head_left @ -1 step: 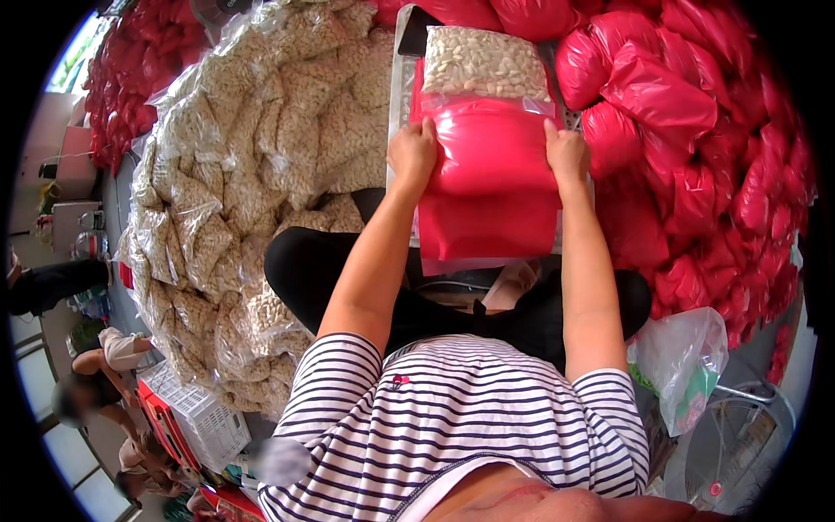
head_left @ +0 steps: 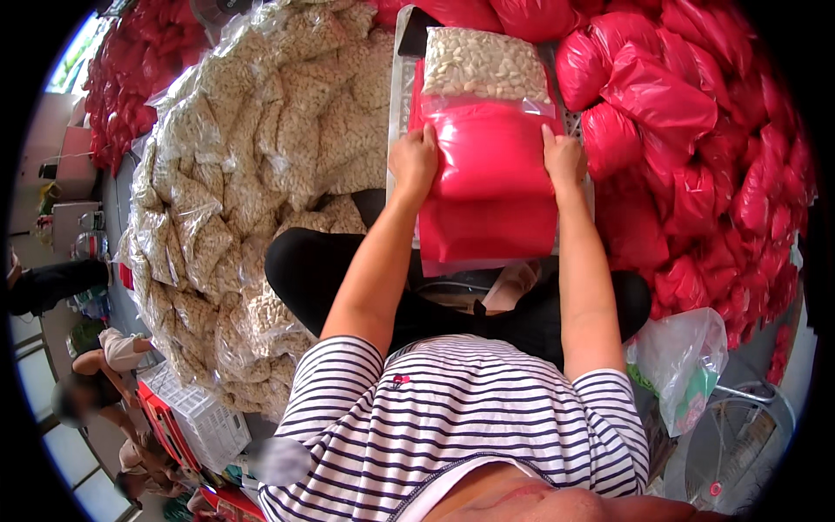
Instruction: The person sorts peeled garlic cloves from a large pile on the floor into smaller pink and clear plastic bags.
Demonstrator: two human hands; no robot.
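Note:
A red plastic bag [head_left: 491, 161] lies in front of me on a light tray-like surface [head_left: 404, 78]. From its far end sticks out a clear bag of pale seeds or beans [head_left: 485, 65]; the red plastic covers its nearer part, judging by the bulge. My left hand [head_left: 413, 159] is closed on the left edge of the red bag. Opposite it, my right hand [head_left: 565, 158] grips the right edge, thumb on top. The near end of the red bag hangs flat toward my lap. More red plastic shows beneath it.
To the left rises a large heap of clear bags filled with pale seeds [head_left: 261, 130]. Filled red bags [head_left: 670, 104] are piled on the right. A thin clear plastic bag [head_left: 683, 365] and a fan-like wire guard [head_left: 739, 435] stand at lower right. A white crate [head_left: 204, 418] and other people are at lower left.
Both hands have shifted very slightly toward me, still gripping the red bag's edges. Otherwise the scene looks the same.

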